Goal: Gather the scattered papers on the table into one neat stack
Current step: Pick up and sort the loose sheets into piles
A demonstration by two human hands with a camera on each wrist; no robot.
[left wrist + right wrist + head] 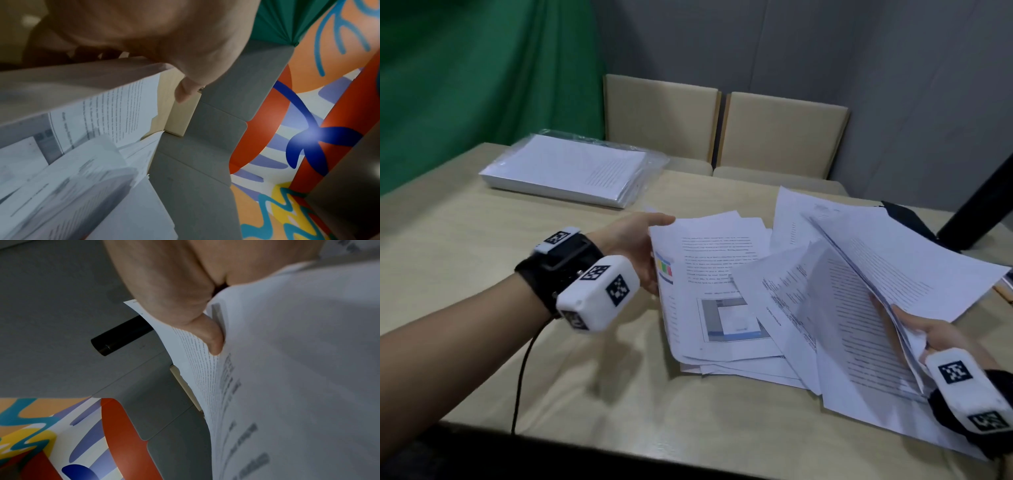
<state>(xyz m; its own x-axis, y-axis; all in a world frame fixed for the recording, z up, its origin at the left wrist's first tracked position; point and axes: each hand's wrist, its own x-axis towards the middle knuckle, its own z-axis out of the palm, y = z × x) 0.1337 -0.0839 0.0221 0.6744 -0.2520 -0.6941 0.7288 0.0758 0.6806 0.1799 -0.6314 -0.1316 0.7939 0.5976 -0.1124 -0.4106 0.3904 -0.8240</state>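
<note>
Head view. Scattered papers [726,298] overlapping in a loose pile, right of centre on the table [482,240]. Left hand [635,251] at the pile's left edge, thumb over the far corner of the top sheet, remaining fingers hidden behind the edge; whether gripping or only pressing, cannot tell. Right hand [941,334] at the near right, closed on a lifted bundle of sheets [887,274] raised at a steep tilt above the pile. Wrapped ream [571,171] far left, well apart from the pile. Two beige chairs [722,126] beyond the far edge.

Left wrist view. Palm of left hand [164,32] filling the top, thumb tip [185,92] extended past the paper edge; printed sheets [102,116] below, blurred. Fingers not shown.

Right wrist view. Right hand [174,288] with thumb [211,335] pressed onto printed text, pinching the bundle [298,369] tightly. Black tube [121,339] behind.
</note>
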